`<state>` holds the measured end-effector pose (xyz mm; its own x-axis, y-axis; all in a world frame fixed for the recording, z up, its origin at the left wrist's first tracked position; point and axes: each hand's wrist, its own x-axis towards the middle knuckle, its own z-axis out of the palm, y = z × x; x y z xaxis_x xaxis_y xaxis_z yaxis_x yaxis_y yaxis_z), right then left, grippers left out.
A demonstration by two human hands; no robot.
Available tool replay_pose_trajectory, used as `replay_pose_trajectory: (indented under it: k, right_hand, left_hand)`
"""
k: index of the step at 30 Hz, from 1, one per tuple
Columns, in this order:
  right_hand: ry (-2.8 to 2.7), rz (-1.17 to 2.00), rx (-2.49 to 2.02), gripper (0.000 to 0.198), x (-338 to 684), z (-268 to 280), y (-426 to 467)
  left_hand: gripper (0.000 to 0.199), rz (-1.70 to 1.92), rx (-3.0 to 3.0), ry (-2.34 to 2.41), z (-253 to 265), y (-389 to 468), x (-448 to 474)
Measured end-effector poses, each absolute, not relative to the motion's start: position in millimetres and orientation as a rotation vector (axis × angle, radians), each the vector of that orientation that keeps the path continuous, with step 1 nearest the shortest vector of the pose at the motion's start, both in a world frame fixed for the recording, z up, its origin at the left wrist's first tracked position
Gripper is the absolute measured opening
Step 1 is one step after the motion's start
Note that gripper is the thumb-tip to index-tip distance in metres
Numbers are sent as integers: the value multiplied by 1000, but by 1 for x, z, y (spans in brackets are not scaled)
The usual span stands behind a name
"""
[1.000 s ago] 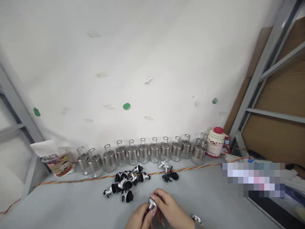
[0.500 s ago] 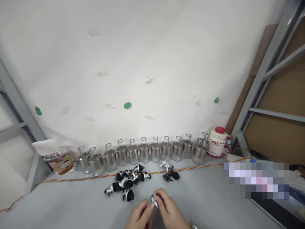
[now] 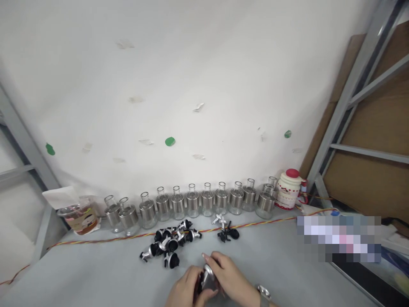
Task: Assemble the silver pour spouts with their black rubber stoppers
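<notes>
Low in the middle of the head view, a silver-and-black bottle stopper (image 3: 208, 278) is held between my two hands. My left hand (image 3: 184, 288) is closed around its left side, thumb at the lower edge. The fingers of my right hand (image 3: 230, 276) wrap its right side, with the thumb near the top. My palms hide part of the stopper. Beyond my left hand lies a pile of similar silver-and-black stoppers (image 3: 166, 244). A smaller group of black parts (image 3: 228, 234) and white-silver pieces (image 3: 220, 219) lies beyond my right hand.
Glass bottles with metal bands (image 3: 192, 199) stand in a row along the wall. A twisted red-yellow cord (image 3: 121, 239) crosses the grey table (image 3: 76, 273). A plastic cup (image 3: 79, 218) stands left, a red-lidded jar (image 3: 286, 192) right. Metal shelf posts flank both sides.
The stopper has turned in my hands, so more of its dark side shows. My right forearm has come further into view, with a watch on the wrist. The view has shifted slightly.
</notes>
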<state>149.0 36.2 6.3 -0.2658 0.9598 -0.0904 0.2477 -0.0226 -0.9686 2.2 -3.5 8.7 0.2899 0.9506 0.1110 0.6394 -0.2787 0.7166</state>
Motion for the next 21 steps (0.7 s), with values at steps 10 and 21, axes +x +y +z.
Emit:
replay_pose_trajectory:
  k: [10, 21]
  right_hand:
    - [-1318, 1673, -1109, 52, 141, 5, 36]
    - [-1297, 1729, -952, 40, 143, 16, 29]
  left_hand:
    - [25, 872, 2000, 1419, 10, -3, 1]
    - [18, 865, 2203, 1404, 8, -4, -3]
